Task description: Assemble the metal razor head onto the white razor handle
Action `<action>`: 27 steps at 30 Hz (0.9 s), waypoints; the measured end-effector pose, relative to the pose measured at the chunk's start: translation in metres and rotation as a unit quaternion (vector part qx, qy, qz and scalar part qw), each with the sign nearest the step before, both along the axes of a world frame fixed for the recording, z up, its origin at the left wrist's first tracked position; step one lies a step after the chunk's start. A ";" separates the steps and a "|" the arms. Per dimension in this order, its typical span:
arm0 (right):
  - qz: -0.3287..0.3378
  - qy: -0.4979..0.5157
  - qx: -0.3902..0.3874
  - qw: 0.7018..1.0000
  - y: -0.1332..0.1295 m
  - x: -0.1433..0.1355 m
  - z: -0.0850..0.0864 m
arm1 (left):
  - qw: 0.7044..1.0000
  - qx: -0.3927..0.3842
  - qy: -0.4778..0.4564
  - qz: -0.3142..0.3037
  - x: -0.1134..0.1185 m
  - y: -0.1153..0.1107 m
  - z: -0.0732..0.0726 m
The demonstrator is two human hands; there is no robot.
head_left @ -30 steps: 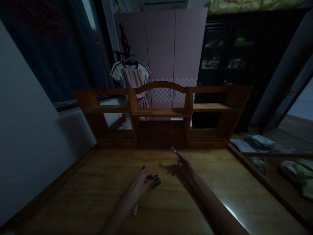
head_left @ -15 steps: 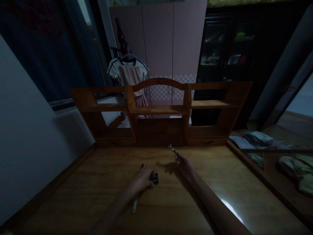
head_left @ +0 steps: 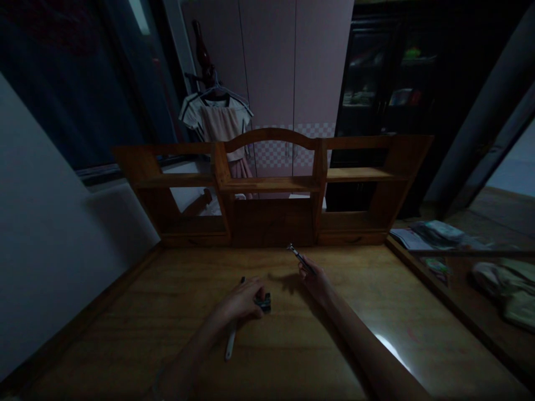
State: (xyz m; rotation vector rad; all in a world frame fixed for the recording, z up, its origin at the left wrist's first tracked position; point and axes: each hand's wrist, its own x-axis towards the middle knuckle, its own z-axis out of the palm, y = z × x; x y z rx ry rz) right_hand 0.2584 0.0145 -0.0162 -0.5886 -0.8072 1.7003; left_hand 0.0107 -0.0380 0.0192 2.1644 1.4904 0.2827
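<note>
My right hand is closed around a slim razor-like tool with a dark handle and a small silver head, raised above the table and angled up to the left. My left hand rests low at the table, its thumb and fingers curled around a small black ridged block. That block's exact kind is too dark to make out. Beneath the left hand and wrist lies a long narrow pale strip with a hole at its near end and a dark far tip; its middle is hidden.
The wooden table has a raised rim. Along its back stands a wooden shelf unit with small drawers. At the right lie papers and a pale cloth item. Clothes hang behind, before pink cupboard doors.
The view has shifted slightly. Both hands keep nearly the same places, the left still at the black block and the right still holding the razor-like tool.
</note>
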 end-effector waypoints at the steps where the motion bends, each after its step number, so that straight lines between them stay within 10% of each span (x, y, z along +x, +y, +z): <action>1: 0.001 0.014 -0.006 1.000 0.000 0.000 -0.001 | 1.000 0.001 -0.004 -0.002 0.000 -0.001 0.002; 14: -0.004 0.040 -0.023 0.999 0.003 0.001 -0.003 | 0.990 0.016 -0.123 0.067 0.003 0.013 0.004; 23: 0.075 -0.093 -0.003 0.993 -0.011 -0.009 0.010 | 0.801 -0.101 -0.547 0.223 0.004 0.056 -0.010; 27: 0.076 -0.225 0.061 0.969 -0.023 -0.011 0.023 | 0.798 -0.082 -0.554 0.222 0.007 0.054 -0.024</action>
